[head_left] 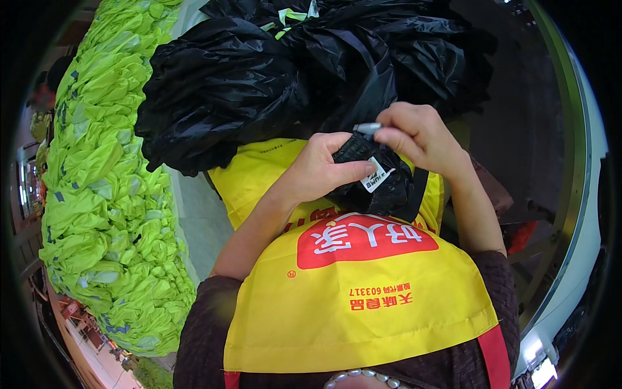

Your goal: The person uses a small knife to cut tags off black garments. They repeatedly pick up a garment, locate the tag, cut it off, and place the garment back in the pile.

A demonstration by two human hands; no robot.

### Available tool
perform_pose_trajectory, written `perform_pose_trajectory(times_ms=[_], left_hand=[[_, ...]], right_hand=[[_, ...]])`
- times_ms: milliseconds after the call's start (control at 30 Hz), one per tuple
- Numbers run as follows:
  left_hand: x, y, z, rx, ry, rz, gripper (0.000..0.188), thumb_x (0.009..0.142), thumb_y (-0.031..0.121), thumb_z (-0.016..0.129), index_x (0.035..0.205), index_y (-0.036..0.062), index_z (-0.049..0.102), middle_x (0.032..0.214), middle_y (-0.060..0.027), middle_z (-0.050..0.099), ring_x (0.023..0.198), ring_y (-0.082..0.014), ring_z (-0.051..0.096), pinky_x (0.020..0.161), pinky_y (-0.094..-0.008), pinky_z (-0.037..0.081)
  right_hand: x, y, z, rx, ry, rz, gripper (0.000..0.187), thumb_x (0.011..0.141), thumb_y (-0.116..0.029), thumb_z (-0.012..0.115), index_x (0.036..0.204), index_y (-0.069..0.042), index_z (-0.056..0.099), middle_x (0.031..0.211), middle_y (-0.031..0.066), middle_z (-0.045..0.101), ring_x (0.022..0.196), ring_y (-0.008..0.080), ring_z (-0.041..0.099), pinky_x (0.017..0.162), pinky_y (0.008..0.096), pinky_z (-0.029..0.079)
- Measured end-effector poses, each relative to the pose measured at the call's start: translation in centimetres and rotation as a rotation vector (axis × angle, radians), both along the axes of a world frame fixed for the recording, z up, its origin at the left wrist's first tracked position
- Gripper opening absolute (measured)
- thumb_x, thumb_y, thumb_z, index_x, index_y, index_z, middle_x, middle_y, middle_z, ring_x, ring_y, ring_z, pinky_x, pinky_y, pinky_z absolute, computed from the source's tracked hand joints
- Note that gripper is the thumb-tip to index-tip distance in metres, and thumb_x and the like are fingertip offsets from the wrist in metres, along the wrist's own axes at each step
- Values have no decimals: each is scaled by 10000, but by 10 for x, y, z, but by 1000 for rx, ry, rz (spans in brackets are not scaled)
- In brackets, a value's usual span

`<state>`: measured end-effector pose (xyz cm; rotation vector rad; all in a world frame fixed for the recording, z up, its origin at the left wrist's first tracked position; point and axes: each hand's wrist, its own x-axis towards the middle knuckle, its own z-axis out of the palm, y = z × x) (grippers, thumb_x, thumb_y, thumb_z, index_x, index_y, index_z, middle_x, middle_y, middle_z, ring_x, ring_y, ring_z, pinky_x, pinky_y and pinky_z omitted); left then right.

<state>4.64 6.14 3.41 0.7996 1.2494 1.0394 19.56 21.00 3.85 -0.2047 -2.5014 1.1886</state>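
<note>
My left hand [319, 170] is closed on a bunched piece of thin black fabric [396, 198] in front of my lap. Its thumb presses beside a small white label [376, 176] with dark print on the cloth. In my right hand [418, 137] a small silver-grey tool [367, 129] is pinched between thumb and fingers. The tool's tip points left, at the upper edge of the gathered fabric, close to my left fingers. Its exact kind is too small to make out. Whether it touches the cloth I cannot tell.
A big heap of shiny black fabric [227, 78] lies just beyond my hands. Bright yellow-green folded garments [110, 214] are stacked in a long row at the left. I wear a yellow apron [363, 324] with a red patch. A curved metal edge [562, 214] runs along the right.
</note>
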Motion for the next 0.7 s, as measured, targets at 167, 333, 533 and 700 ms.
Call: perform_pose_trajectory(times_ms=[167, 333, 533, 700], left_hand=[[-3, 0, 1, -11, 60, -45, 219, 737, 25, 675, 951, 16, 628, 789, -5, 630, 672, -60, 577, 610, -203, 460], [3, 2, -11, 263, 51, -10, 265, 737, -1, 669, 998, 20, 627, 828, -7, 630, 722, -61, 573, 649, -210, 461], [-9, -4, -8, 54, 61, -90, 211, 732, -8, 674, 936, 4, 620, 924, -12, 614, 826, -72, 556, 757, -223, 434], [-19, -13, 5, 426, 294, 77, 167, 711, -7, 680, 862, -33, 612, 1058, -71, 547, 933, -138, 540, 817, -246, 406]], right_hand=[[3, -7, 0, -412, -112, -74, 241, 784, -224, 666, 865, -12, 582, 701, -7, 535, 622, 55, 469, 553, 201, 378], [-15, -32, 0, -287, 38, -105, 138, 731, -82, 701, 796, -10, 602, 685, 44, 551, 582, 94, 496, 541, 220, 383], [-23, -29, -8, -584, 143, -370, 134, 842, -139, 607, 782, -21, 589, 634, -31, 505, 585, 53, 439, 529, 211, 356], [-9, -12, -22, -471, 25, -437, 192, 856, -211, 611, 829, -23, 581, 662, -23, 491, 629, 50, 426, 566, 206, 356]])
